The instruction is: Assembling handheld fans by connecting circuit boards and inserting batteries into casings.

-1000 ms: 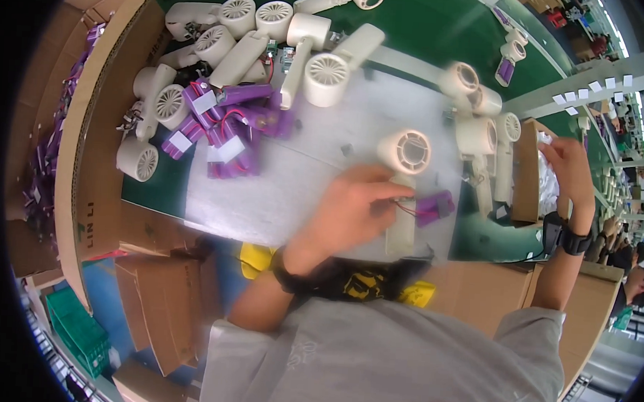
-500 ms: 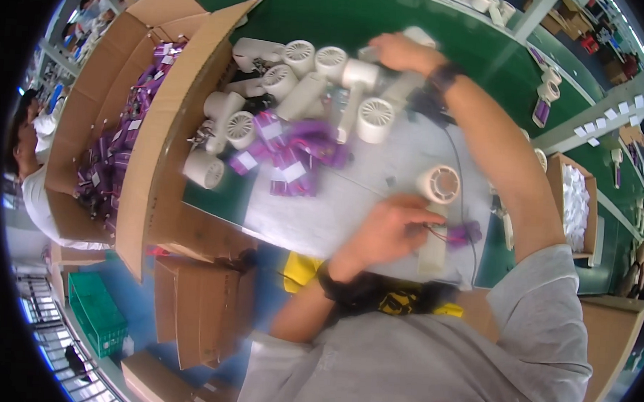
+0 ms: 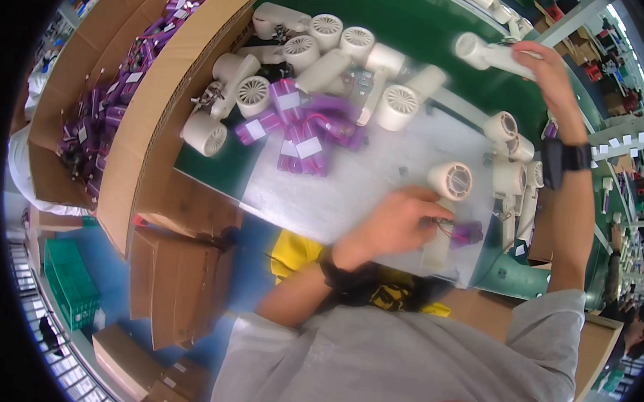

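My right hand (image 3: 554, 78) is raised at the far right, closed around the handle of a white handheld fan (image 3: 473, 51), its round head pointing left. Close to the mat's near edge, my left hand (image 3: 408, 220) pinches thin wires (image 3: 446, 228) beside another fan (image 3: 452, 180). That fan's head faces up, and its pale handle (image 3: 436, 247) runs toward me. A purple battery pack (image 3: 467, 234) lies right of the handle, by the wires. More purple battery packs (image 3: 307, 145) with white labels are heaped on the left of the mat.
Several white fans (image 3: 400, 107) stand and lie along the back of the light mat (image 3: 322, 201); others (image 3: 510, 174) cluster at its right. A large carton (image 3: 167, 98) of purple packs borders the left. Cartons (image 3: 179, 281) and a green crate (image 3: 70, 282) sit lower left.
My right hand has moved from the fans at the back to the far right, carrying a fan. My left hand stays at the wires. The view has shifted somewhat.
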`<state>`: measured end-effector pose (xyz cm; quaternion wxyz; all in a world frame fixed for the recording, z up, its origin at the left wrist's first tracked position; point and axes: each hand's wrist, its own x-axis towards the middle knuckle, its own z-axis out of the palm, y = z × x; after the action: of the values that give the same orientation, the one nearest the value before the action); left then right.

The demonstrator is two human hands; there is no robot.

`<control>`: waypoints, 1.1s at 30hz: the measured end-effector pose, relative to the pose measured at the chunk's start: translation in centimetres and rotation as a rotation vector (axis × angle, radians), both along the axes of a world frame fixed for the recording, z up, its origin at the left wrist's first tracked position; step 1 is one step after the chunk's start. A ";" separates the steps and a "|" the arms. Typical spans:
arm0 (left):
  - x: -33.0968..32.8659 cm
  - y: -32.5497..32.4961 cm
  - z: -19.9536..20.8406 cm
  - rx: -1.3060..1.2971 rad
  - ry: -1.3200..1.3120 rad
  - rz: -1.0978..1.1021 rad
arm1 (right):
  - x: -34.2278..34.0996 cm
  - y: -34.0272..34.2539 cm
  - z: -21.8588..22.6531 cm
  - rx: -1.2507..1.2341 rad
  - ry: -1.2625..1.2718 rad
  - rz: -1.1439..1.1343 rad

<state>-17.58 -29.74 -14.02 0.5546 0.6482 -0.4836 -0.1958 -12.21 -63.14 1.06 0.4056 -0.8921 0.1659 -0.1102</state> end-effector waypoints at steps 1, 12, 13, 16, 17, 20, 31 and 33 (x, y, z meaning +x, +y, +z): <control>0.0 -0.1 0.2 -0.002 -0.007 -0.002 | -1.1 1.5 1.8 0.013 -0.042 0.014; -0.3 -0.7 -0.5 -0.044 0.012 0.011 | -0.9 15.4 1.3 0.421 0.180 0.636; -0.2 -0.8 -0.6 -0.052 -0.006 0.006 | -0.4 16.4 0.0 0.459 0.201 0.650; 0.0 -0.7 -0.8 -0.060 -0.036 0.015 | 0.0 20.6 -1.9 0.449 0.273 0.649; 0.0 -0.6 -0.8 -0.076 -0.041 0.022 | 0.0 21.7 -2.9 0.558 0.303 0.652; 0.0 -0.6 -0.8 -0.111 -0.050 0.042 | -1.2 22.5 -4.7 0.719 0.347 0.633; -0.4 -0.8 -0.2 -0.081 -0.023 0.041 | -4.7 19.2 -7.4 -0.247 0.192 0.499; -0.3 -0.3 0.2 -0.047 -0.009 0.050 | -6.0 19.4 -3.3 -0.192 0.121 0.455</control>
<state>-17.90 -30.01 -13.86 0.5722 0.6477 -0.4743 -0.1673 -18.24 -43.75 -2.20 0.3226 -0.9459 -0.0264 0.0220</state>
